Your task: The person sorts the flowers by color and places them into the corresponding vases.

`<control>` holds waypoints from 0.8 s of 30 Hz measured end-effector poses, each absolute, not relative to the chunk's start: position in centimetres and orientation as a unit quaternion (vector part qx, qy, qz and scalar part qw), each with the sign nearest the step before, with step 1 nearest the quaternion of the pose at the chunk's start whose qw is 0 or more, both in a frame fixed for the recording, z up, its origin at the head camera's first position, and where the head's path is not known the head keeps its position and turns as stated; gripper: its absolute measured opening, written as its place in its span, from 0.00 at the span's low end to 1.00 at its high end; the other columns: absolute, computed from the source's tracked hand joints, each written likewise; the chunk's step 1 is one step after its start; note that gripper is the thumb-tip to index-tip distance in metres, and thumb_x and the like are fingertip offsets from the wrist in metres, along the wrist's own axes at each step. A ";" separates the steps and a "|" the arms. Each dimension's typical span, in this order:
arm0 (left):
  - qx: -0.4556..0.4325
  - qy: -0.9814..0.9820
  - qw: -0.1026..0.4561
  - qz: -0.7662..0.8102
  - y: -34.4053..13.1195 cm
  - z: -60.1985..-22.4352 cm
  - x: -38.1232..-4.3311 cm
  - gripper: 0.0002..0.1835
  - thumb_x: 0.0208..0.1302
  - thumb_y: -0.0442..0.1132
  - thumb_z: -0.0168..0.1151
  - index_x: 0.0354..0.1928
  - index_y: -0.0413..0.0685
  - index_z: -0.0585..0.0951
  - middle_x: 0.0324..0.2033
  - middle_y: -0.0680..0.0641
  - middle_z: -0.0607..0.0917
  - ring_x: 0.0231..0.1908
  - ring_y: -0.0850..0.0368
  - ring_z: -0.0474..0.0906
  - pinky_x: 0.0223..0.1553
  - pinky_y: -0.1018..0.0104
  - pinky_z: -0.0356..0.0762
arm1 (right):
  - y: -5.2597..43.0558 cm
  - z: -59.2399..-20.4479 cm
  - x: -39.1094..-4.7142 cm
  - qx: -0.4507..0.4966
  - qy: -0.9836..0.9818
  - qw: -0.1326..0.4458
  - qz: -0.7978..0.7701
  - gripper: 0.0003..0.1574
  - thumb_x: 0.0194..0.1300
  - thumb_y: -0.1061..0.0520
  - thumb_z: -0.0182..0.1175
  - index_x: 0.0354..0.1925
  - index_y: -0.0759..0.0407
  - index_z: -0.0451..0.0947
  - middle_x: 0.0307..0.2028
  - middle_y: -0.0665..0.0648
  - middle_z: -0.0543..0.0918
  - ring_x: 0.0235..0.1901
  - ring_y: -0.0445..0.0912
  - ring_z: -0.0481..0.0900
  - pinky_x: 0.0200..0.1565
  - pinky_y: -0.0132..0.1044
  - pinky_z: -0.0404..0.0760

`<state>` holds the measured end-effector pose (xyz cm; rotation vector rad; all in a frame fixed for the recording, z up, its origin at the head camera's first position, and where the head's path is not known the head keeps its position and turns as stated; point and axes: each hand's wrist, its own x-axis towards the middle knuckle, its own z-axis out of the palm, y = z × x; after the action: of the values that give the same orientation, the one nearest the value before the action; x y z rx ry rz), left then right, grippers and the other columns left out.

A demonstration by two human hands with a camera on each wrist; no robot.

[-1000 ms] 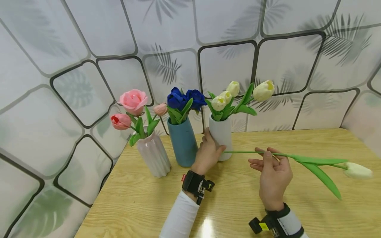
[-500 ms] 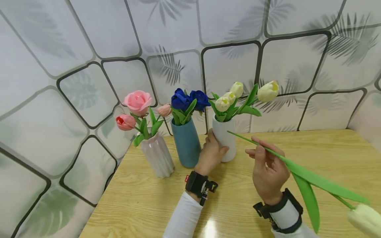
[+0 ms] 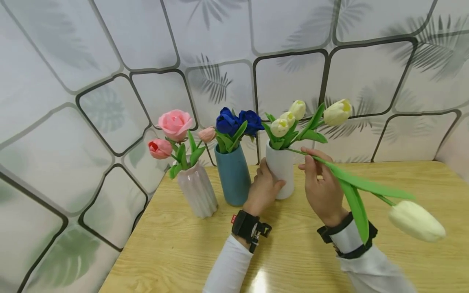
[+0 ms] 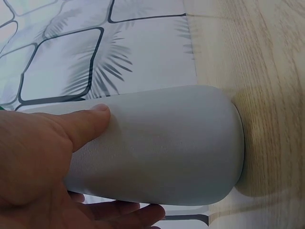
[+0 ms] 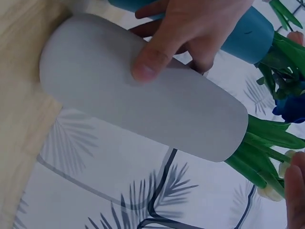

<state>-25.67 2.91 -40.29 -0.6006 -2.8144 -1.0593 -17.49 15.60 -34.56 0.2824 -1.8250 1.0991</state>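
My left hand [image 3: 263,190] grips the lower part of a white vase [image 3: 281,167] from its left side. In the left wrist view the thumb lies along the vase [image 4: 162,143] and the fingers pass behind it. Several cream tulips [image 3: 287,118] with green leaves stand in this vase. My right hand [image 3: 324,189] pinches the green stem of another cream tulip [image 3: 417,220]. Its stem end is right at the vase's rim, while the bloom points down to the right. Only fingertips [image 5: 295,183] of the right hand show in the right wrist view, beside the leaves.
A blue vase [image 3: 233,175] with dark blue flowers [image 3: 234,122] stands just left of my left hand. Farther left is a pale ribbed vase [image 3: 198,191] holding pink flowers [image 3: 175,125]. All stand on a wooden table [image 3: 176,252] before a patterned wall [image 3: 289,81].
My right hand has moved up and left with the tulip, bringing its stem end from beside the vase's base to the rim. The left hand keeps its hold on the vase.
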 end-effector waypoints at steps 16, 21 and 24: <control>-0.211 -0.916 0.063 -0.335 3.4 -40.4 -25.3 0.47 0.70 0.49 0.62 0.75 0.32 0.46 0.61 0.27 0.69 0.53 0.34 0.78 0.45 0.47 0.81 | 16.4 -32.2 -21.8 0.077 -0.873 0.406 0.257 0.19 0.79 0.57 0.45 0.36 0.68 0.76 0.20 0.63 0.75 0.17 0.56 0.76 0.19 0.49 0.74; -0.222 -0.914 0.071 -0.332 3.7 -40.6 -25.2 0.46 0.70 0.50 0.61 0.74 0.31 0.46 0.59 0.26 0.70 0.51 0.33 0.78 0.43 0.49 0.82 | 16.5 -31.2 -22.4 0.065 -0.935 0.236 0.257 0.14 0.75 0.61 0.46 0.35 0.66 0.76 0.21 0.64 0.78 0.17 0.55 0.76 0.17 0.46 0.72; -0.218 -0.916 0.073 -0.330 3.8 -40.6 -25.2 0.47 0.70 0.51 0.62 0.74 0.31 0.47 0.59 0.27 0.70 0.51 0.33 0.78 0.43 0.48 0.82 | 16.6 -30.9 -22.2 0.064 -0.929 0.209 0.298 0.13 0.73 0.64 0.47 0.38 0.68 0.77 0.22 0.64 0.79 0.17 0.52 0.75 0.19 0.42 0.70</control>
<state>-25.22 3.85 -40.57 -0.6544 -2.7509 -0.9914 -22.23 16.62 -30.89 0.1769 -2.5858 0.8291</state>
